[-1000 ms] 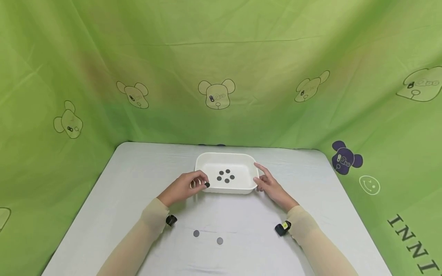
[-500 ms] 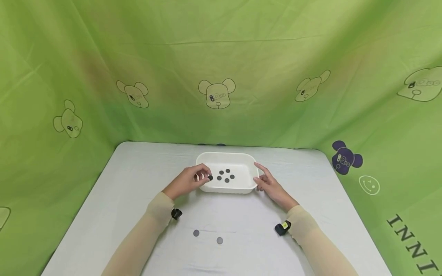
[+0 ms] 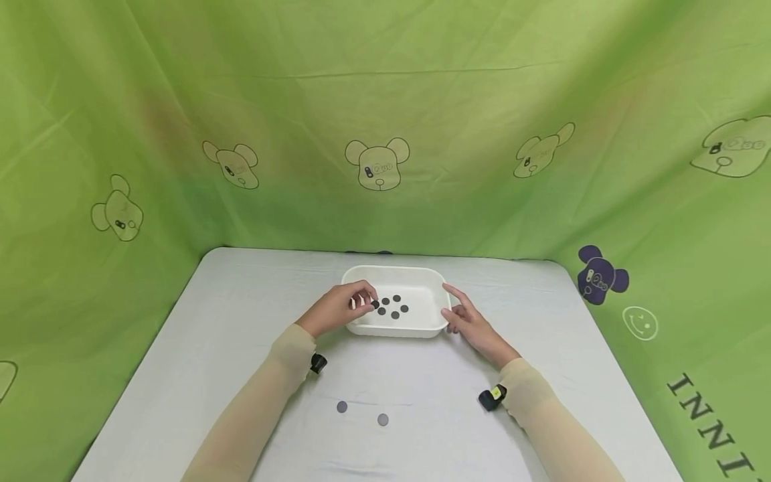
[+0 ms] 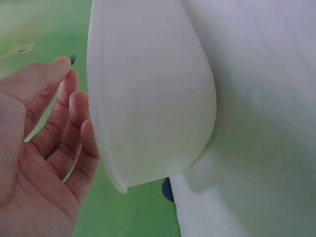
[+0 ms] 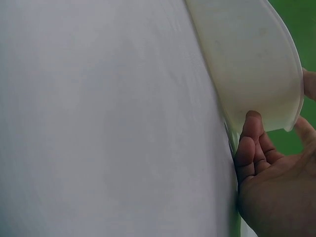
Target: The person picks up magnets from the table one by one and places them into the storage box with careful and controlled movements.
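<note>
A white rectangular tray [image 3: 397,333] with rounded corners stands on the table, several small dark round discs [image 3: 395,314] lying flat on its floor. My left hand [image 3: 337,306] reaches over the tray's left end and pinches one more small black disc [image 3: 375,304] between thumb and fingertips. In the left wrist view, that disc's edge [image 4: 73,59] pokes out past the thumb, beyond the tray's rim. My right hand [image 3: 476,331] holds the tray's right end, thumb and index finger at the rim. Its other fingers [image 5: 253,126] curl against the outer wall in the right wrist view.
Two grey discs, a left one [image 3: 342,406] and a right one [image 3: 383,420], lie on the white-covered table [image 3: 434,428] in front of the tray. A green curtain [image 3: 301,214] with printed bear heads surrounds the table's back and sides.
My left hand has moved right and farther in over the tray, carrying the black disc from the near left rim to beside the other discs. The right hand and tray stay put.
</note>
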Available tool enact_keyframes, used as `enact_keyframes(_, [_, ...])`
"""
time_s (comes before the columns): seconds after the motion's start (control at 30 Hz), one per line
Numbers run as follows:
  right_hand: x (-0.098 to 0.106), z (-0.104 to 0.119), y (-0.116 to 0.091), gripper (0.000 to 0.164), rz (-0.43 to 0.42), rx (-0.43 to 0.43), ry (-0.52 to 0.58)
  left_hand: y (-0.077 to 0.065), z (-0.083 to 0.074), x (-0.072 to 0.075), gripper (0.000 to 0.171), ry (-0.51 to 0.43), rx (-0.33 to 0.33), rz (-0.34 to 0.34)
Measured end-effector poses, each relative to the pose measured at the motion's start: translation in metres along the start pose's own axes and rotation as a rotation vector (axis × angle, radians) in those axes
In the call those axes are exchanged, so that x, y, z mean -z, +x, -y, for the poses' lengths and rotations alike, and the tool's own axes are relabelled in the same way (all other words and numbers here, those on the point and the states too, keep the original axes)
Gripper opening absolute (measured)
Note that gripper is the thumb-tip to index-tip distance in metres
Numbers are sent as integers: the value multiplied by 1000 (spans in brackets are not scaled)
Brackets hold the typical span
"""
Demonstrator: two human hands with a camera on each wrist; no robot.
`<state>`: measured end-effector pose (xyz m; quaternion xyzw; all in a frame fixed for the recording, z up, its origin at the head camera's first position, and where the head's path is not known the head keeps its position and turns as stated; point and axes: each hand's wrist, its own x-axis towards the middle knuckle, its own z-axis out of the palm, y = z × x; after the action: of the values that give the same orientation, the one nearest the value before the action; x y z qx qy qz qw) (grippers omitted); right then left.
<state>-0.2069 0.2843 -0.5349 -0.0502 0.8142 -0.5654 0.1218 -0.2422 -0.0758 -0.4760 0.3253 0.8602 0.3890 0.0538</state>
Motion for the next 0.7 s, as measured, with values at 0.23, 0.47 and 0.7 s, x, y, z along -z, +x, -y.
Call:
enact_keyframes(0.23, [0,3,-1,72,-7,1,-6,6,4,-3,14,-2,18,45])
enact_keyframes(0.47, [0,5,-3,74,-1,-15,-11,10,6,-7,16,45,21,78])
enact_keyframes(0.7, [1,7,-1,75,-6,-18,-4,17,8,-8,15,106,18,93])
